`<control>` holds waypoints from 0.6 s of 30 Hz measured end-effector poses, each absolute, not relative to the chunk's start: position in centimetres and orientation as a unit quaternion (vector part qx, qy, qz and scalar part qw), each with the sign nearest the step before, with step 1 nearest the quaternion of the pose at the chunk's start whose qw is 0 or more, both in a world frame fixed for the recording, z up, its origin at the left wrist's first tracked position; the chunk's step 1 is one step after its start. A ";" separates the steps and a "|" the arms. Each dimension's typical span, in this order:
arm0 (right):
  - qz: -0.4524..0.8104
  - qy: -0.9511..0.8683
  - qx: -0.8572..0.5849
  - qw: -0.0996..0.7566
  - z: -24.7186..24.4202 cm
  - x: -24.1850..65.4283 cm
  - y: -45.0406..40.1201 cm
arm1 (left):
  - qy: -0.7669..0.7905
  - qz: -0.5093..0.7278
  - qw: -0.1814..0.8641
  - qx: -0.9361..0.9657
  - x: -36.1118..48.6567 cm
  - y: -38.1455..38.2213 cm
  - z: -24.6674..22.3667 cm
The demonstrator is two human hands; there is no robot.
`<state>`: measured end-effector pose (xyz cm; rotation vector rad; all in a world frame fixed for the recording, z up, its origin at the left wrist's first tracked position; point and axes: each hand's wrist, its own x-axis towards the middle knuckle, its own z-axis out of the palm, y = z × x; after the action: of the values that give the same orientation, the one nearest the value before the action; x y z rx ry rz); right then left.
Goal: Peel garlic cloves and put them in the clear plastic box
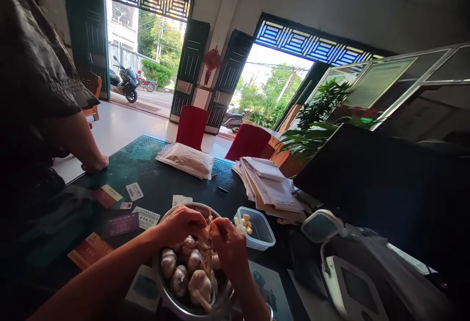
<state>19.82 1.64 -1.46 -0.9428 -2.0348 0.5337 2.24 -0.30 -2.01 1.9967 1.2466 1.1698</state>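
A round metal bowl [160,282] holds several garlic bulbs [200,286] with dry stalks and skins. Above its far side, my left hand [187,224] and my right hand [228,242] meet, fingers pinched together on a piece of garlic with a pale stalk [210,215]. Most of that piece is hidden by the fingers. Just right of my right hand, a clear plastic container [262,228] has several peeled cloves [246,224] at its left side.
Cards [119,224] lie left of the bowl. Behind are a wrapped packet [187,159], a pen [222,190] and stacked papers [270,184]. A monitor [367,179] and a white device [354,286] stand right. Another person's hand [96,163] rests on the table's left edge.
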 end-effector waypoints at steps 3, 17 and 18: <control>0.299 -0.794 -0.339 0.406 -1.3 20.0 1.8 | 0.465 0.448 0.244 0.724 2.0 0.1 -2.4; 0.191 -0.797 -0.325 0.472 -1.3 19.6 1.5 | 0.535 0.480 0.230 0.656 2.0 -0.7 -1.5; 0.186 -0.795 -0.329 0.474 -1.3 19.6 1.4 | 0.540 0.476 0.232 0.654 2.1 -0.8 -1.4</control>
<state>19.55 1.44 -1.29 -0.8045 -1.9448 0.4537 2.11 -0.80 -1.41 1.7979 1.4844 1.3085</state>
